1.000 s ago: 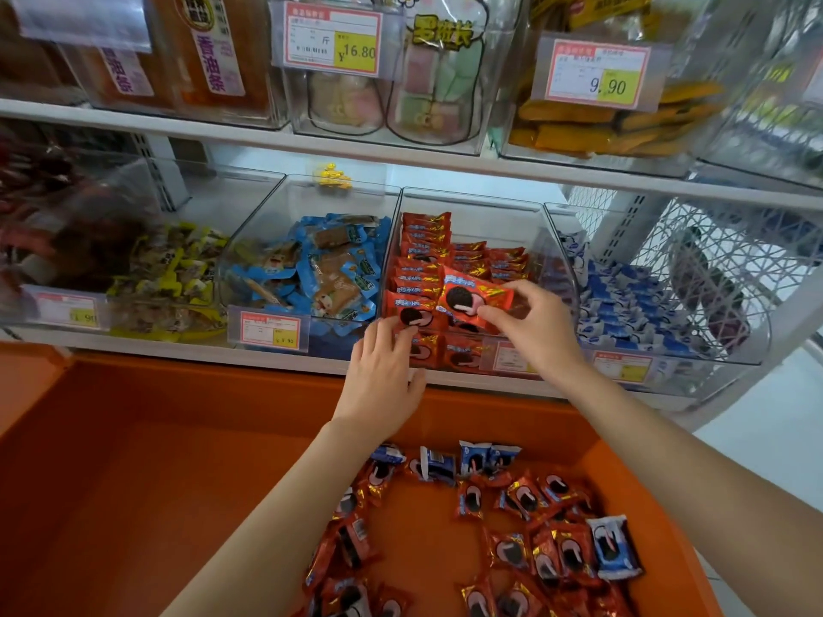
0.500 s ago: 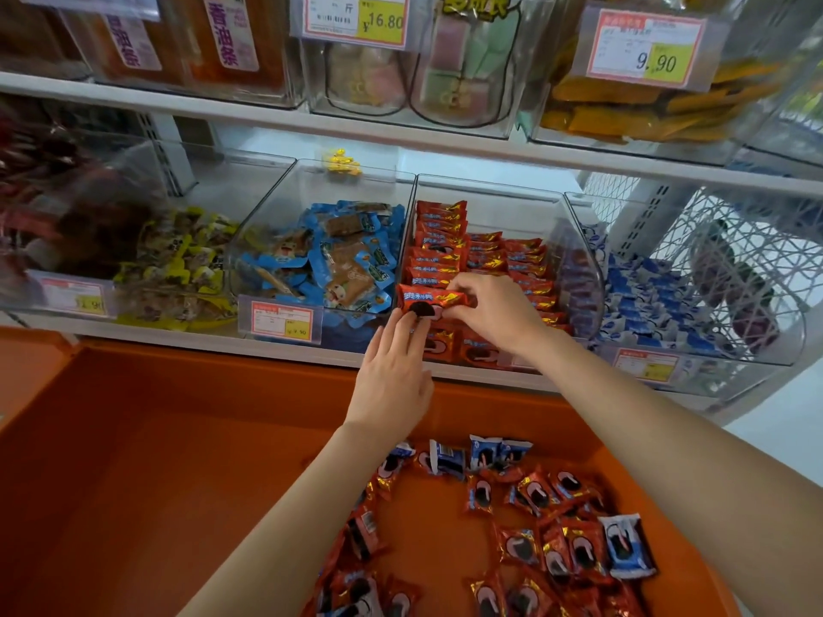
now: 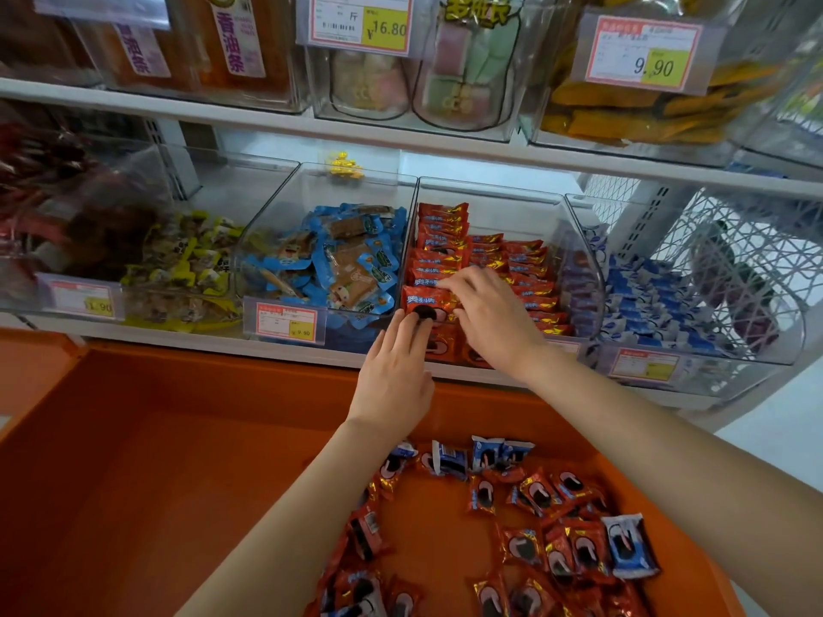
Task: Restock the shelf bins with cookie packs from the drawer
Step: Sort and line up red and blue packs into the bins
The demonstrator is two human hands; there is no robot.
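I've R hand [image 3: 494,318] pinching red cookie pack [image 3: 426,300] at clear bin [image 3: 512,211] front, L hand [image 3: 396,371] flat; lots left in drawer [image 3: 178,483] below bin.

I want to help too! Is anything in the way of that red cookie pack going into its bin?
Nothing visible. The right hand holds the red pack already inside the open bin, left hand touching it.
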